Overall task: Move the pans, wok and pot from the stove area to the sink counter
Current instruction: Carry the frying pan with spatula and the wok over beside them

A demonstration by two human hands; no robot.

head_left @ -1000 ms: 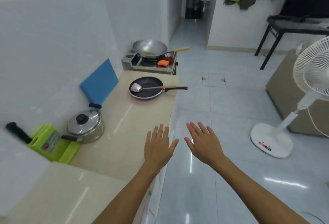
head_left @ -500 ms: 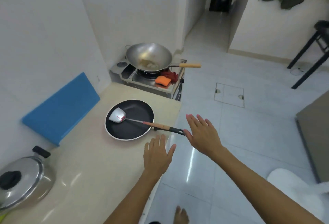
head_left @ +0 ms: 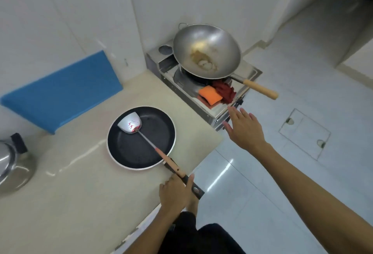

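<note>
A black frying pan [head_left: 129,149] lies on the beige counter [head_left: 80,193], with a metal spatula [head_left: 130,125] resting in it, its wooden grip lying along the pan's handle. My left hand [head_left: 175,193] is closed around the pan's black handle at the counter edge. A steel wok [head_left: 205,50] with a wooden handle [head_left: 260,89] sits on the gas stove [head_left: 212,96]. My right hand [head_left: 244,128] hovers open in front of the stove, below the wok handle, touching nothing. A lidded steel pot [head_left: 14,167] stands at the far left.
A blue cutting board [head_left: 60,90] leans on the white wall behind the counter. An orange sponge [head_left: 210,94] and a dark red cloth [head_left: 225,90] lie on the stove front. Tiled floor with a square hatch [head_left: 304,132] lies to the right.
I have come closer to the stove. My left hand went from hovering open to gripping the frying pan's handle. My right hand moved up toward the stove and wok handle.
</note>
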